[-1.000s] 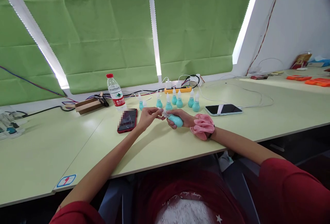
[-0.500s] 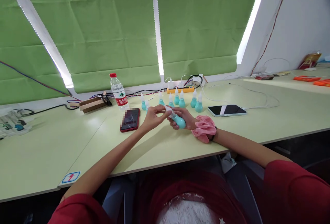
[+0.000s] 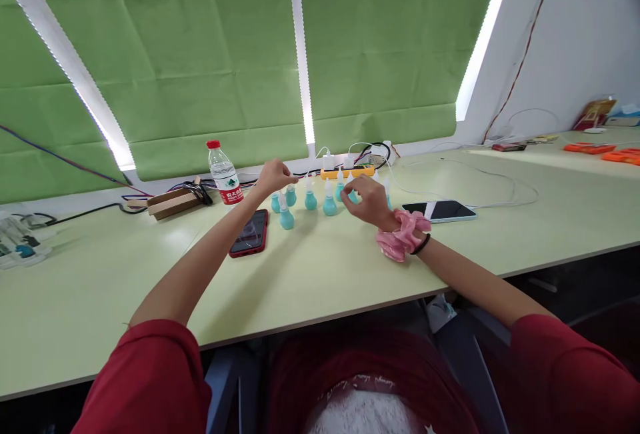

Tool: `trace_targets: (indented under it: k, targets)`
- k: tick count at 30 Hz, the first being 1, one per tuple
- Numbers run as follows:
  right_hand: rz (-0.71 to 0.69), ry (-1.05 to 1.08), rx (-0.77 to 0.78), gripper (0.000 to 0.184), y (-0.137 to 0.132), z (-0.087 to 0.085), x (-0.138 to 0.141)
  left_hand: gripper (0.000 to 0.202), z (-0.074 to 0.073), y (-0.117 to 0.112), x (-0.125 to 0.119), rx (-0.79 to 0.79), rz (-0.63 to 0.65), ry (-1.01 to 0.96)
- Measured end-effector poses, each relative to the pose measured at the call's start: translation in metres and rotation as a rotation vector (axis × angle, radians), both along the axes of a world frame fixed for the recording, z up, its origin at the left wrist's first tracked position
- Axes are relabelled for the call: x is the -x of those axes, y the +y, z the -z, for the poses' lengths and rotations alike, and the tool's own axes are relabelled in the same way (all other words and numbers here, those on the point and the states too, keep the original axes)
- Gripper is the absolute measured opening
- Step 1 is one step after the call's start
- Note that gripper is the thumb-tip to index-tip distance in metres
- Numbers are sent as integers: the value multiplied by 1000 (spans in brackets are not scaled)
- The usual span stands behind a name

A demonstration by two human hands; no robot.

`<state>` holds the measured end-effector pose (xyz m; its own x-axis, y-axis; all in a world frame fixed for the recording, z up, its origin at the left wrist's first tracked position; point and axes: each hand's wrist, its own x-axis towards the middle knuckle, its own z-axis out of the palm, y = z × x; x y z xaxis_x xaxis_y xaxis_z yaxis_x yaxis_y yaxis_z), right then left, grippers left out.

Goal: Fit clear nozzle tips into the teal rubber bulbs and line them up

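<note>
My left hand (image 3: 274,178) has its fingertips closed at the top of a teal bulb nasal aspirator (image 3: 291,196), which stands at the back of the left group. Close by are another aspirator (image 3: 275,203) and one nearer to me (image 3: 287,219). My right hand (image 3: 369,201) is curled, thumb and forefinger bent into a ring, and I see nothing held in it. Behind its fingers stands an aspirator (image 3: 351,197), partly hidden. More upright aspirators with pale pointed nozzles, such as this one (image 3: 329,206), stand between my hands.
A red-cased phone (image 3: 250,234) lies beneath my left forearm, and a second phone (image 3: 443,211) lies right of my right wrist. Farther back are a water bottle (image 3: 225,174), an open cardboard box (image 3: 173,203), and a yellow power strip (image 3: 347,173) with cables.
Both hands held one aspirator together in front of me; they have separated. My left hand has carried it back and left to the group. My right hand has let go and turned palm down.
</note>
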<state>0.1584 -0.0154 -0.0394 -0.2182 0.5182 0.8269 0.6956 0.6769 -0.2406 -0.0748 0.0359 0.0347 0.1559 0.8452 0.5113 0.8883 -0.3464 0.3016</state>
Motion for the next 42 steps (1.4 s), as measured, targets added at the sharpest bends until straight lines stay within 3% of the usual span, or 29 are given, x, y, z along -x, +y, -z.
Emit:
trace_targets:
  k: [3, 6, 13, 16, 19, 21, 25, 29, 32, 35, 38, 42]
  targets:
    - [102, 30, -18, 15, 11, -4, -14, 19, 12, 16, 2, 26, -47, 83]
    - [160, 16, 29, 13, 23, 3, -28, 16, 19, 27, 3, 28, -74, 139]
    - [186, -75, 63, 14, 30, 12, -25, 24, 18, 26, -2, 41, -150, 253]
    - [235, -130, 12, 23, 29, 7, -15, 25, 16, 12, -9, -109, -135, 351]
    - [350, -154, -82, 38, 31, 4, -12, 26, 22, -13, -19, -373, -28, 444]
    - [428, -159, -116, 46, 35, 5, -13, 25, 34, -36, -26, -503, 78, 486]
    - [465, -232, -96, 49, 45, 15, -19, 23, 75, -78, -38, -610, 315, 637]
    - [414, -297, -4, 42, 42, 21, -17, 23, 103, -93, -44, -574, 425, 739]
    - [422, -292, -78, 40, 32, 12, -16, 24, 107, -93, -46, -495, 381, 686]
    - [528, -221, -133, 42, 25, 0, -21, 25, 108, -92, -46, -418, 363, 658]
    - [598, -202, 37, 38, 29, -1, -30, 25, 109, -92, -44, -353, 348, 611]
    - [551, -307, 298, 25, 40, 7, -40, 23, 111, -91, -44, -277, 321, 483]
